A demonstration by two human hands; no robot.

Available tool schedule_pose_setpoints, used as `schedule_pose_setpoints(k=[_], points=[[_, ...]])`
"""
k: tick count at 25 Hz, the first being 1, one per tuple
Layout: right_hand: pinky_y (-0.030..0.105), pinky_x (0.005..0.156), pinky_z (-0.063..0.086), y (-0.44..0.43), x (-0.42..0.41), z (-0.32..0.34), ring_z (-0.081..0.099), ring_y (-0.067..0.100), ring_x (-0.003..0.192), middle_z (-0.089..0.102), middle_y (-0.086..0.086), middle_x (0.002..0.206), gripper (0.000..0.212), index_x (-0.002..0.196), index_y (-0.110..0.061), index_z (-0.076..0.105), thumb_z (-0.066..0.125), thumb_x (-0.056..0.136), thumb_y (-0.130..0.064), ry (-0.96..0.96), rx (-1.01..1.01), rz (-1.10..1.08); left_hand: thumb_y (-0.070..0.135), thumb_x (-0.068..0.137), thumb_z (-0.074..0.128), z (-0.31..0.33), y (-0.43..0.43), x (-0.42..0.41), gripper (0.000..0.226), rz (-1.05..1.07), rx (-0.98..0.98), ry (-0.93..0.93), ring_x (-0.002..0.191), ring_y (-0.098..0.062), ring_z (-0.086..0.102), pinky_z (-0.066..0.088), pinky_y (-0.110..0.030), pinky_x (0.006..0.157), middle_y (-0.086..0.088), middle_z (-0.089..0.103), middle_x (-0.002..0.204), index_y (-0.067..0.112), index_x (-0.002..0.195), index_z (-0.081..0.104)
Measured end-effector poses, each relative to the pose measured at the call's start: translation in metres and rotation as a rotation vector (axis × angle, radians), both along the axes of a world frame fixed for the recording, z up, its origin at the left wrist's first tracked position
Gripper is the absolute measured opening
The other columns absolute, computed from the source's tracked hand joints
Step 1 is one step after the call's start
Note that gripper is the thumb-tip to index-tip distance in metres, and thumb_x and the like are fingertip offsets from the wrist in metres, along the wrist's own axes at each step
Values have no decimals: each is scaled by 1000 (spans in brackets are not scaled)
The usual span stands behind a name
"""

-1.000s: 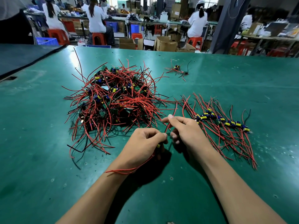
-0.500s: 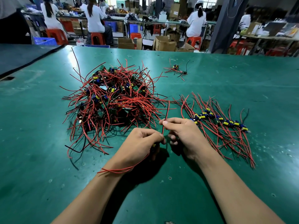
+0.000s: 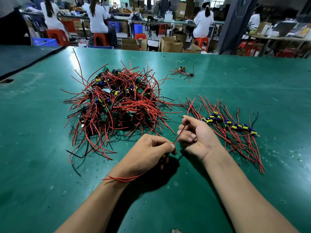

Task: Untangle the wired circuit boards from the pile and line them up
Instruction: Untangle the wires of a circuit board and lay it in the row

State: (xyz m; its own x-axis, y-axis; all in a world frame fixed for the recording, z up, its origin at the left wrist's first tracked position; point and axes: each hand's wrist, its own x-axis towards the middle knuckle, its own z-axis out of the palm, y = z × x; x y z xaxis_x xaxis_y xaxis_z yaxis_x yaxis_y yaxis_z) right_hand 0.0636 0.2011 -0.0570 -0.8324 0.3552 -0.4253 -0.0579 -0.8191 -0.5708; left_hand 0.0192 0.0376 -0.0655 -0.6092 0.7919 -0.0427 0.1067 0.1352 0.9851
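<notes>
On the green bench (image 3: 50,165) the tangled pile (image 3: 117,105) lies far left, the lined-up row (image 3: 232,126) to the right. Near, between them, the left hand (image 3: 148,152) grips one freed board (image 3: 162,156). The right hand (image 3: 196,137), now turned palm up, pinches its red wire (image 3: 180,134) straight, so I think it can soon join the row.

Red and black wires (image 3: 117,105) with yellow-and-blue components (image 3: 228,123) on a green table (image 3: 252,84).

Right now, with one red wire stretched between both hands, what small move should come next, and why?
Probably lay the held piece beside the lined-up row: the left hand grips it clear of the pile, the right hand pinches its red wire straight, and nothing visibly ties it back to the pile.
</notes>
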Motion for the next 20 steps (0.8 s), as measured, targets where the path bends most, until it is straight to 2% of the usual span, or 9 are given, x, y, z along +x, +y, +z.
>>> schedule_pose_setpoints(k=[2, 3, 5, 8, 11, 14, 17, 20], points=[[14, 28, 20, 0, 0, -1, 22, 5, 28, 41, 1, 51, 35, 67, -10, 47, 49, 101, -14, 26, -48, 6, 10, 93, 59, -1, 0, 0, 21, 7, 7, -1, 40, -15, 47, 39, -19, 43, -4, 54, 50, -1, 78, 70], [14, 29, 21, 0, -1, -3, 22, 4, 29, 42, 1, 56, 35, 69, -9, 51, 50, 102, -17, 21, -16, -10, 10, 93, 59, -1, 0, 0, 22, 11, 16, -8, 40, -15, 48, 39, -20, 43, -5, 54, 50, 0, 78, 70], [14, 31, 24, -1, -2, -5, 24, 2, 32, 43, 0, 64, 31, 77, -7, 61, 55, 102, -25, 19, 105, 2, 11, 94, 58, -1, -1, -2, 23, 31, 49, -51, 40, -17, 48, 37, -21, 42, -7, 54, 52, 2, 76, 70], [13, 36, 29, -5, 3, -10, 32, 2, 41, 49, -2, 65, 21, 94, -6, 72, 65, 90, -26, 86, 308, 221, 15, 96, 56, 0, -2, -6, 26, 89, 122, -171, 38, -18, 46, 34, -20, 40, -7, 52, 51, 8, 74, 67], [13, 42, 31, -14, 5, -16, 38, 4, 47, 55, -2, 62, 14, 95, -12, 77, 68, 90, -21, 99, 583, 393, 17, 97, 55, 0, -2, -7, 31, 140, 166, -295, 37, -15, 43, 35, -18, 37, -5, 49, 49, 13, 69, 67], [15, 39, 28, -19, 3, -19, 36, 5, 42, 51, -1, 53, 9, 86, -14, 78, 72, 89, -20, 40, 688, 276, 18, 95, 58, -1, -3, -7, 32, 133, 130, -235, 38, -16, 42, 34, -18, 40, -6, 49, 49, 14, 64, 66], [13, 38, 22, -15, -1, -22, 29, 6, 34, 35, -4, 45, 10, 86, -10, 73, 76, 87, -19, -19, 703, 78, 17, 94, 58, 0, -3, -6, 29, 84, 101, -133, 40, -21, 42, 31, -24, 43, -8, 49, 50, 10, 66, 65], [13, 37, 21, -7, -6, -26, 26, 6, 33, 36, -8, 43, 15, 74, -13, 70, 77, 86, -16, -36, 799, -98, 15, 94, 57, 1, -4, -5, 29, 24, 87, -89, 41, -21, 43, 31, -26, 45, -8, 49, 50, 9, 67, 64]])
